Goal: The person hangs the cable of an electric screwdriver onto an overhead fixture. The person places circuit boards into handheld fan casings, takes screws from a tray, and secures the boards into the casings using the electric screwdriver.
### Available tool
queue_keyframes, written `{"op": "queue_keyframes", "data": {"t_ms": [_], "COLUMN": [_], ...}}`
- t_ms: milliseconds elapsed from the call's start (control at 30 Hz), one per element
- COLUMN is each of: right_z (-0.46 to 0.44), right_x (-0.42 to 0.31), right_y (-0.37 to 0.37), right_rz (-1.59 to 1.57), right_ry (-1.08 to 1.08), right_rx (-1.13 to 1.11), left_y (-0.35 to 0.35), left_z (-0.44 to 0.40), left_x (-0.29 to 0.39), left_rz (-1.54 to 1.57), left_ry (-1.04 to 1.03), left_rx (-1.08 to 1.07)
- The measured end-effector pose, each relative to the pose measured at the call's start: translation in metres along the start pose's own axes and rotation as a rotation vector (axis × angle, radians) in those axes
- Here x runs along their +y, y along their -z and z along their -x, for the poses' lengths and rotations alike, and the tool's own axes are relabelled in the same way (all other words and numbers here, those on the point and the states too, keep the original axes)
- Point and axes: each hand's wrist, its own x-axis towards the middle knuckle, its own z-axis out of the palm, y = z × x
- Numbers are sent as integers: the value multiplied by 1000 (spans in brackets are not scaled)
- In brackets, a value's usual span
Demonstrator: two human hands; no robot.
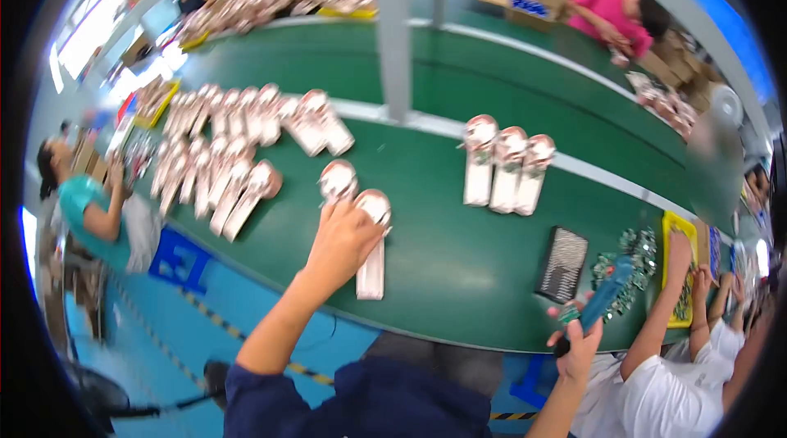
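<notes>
My left hand (344, 235) is closed at the round copper-coloured heads of two pale-handled parts. Its fingers are on the right part (370, 270), which lies with its handle toward me; the left part (338, 180) is just behind the fingertips. On the right, my right hand (578, 340) is wrapped round a blue tool (605, 295) with a dark end. A small green piece (568, 314) shows at the fingers of that hand. Near it are a black tray (562, 264) of small metal pieces and a pile of green pieces (646, 262).
Rows of similar parts (201, 163) lie on the green table (443, 274) at left, three more (510, 167) at back right. A grey post (395, 36) stands behind. A yellow bin (679, 225) and co-workers' arms (656, 315) are at right; other people sit farther off.
</notes>
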Motion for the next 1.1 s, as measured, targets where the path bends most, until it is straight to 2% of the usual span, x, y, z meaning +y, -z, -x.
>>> {"op": "queue_keyframes", "data": {"t_ms": [33, 100, 267, 333, 400, 500, 600, 667, 767, 833, 900, 1100], "right_z": [4, 15, 24, 33, 42, 50, 46, 40, 27, 17, 15, -3], "right_x": [-3, -4, 3, 10, 19, 35, 47, 53, 55, 53, 51, 42], "right_y": [-4, -9, -7, -1, 0, -6, -11, -12, -24, -32, -38, -47], "right_rz": [-20, -53, -93, -167, -261, -448, -581, -719, -704, -661, -624, -444], "right_ry": [-21, -88, -90, -223, -250, -300, -325, -352, -330, -321, -327, -364], "right_rx": [-5, 4, 7, 8, 9, 2, -1, -140, -181, -164, -135, -49], "left_y": [-8, -25, -58, -65, -73, -91, -102, -105, -110, -111, -110, -111], "left_z": [-6, -6, -16, -22, -27, -23, -19, -12, -6, -10, -10, -15], "left_x": [0, 9, 55, 74, 89, 110, 118, 119, 116, 113, 107, 92], "left_rz": [-34, 113, 294, 320, 363, 532, 555, 568, 697, 757, 852, 855], "left_ry": [-47, 13, -95, -142, -177, -51, -36, -26, 209, 194, 267, 235], "left_rx": [42, 41, 120, 85, 70, 126, 163, 168, 29, 46, -60, -101]}}
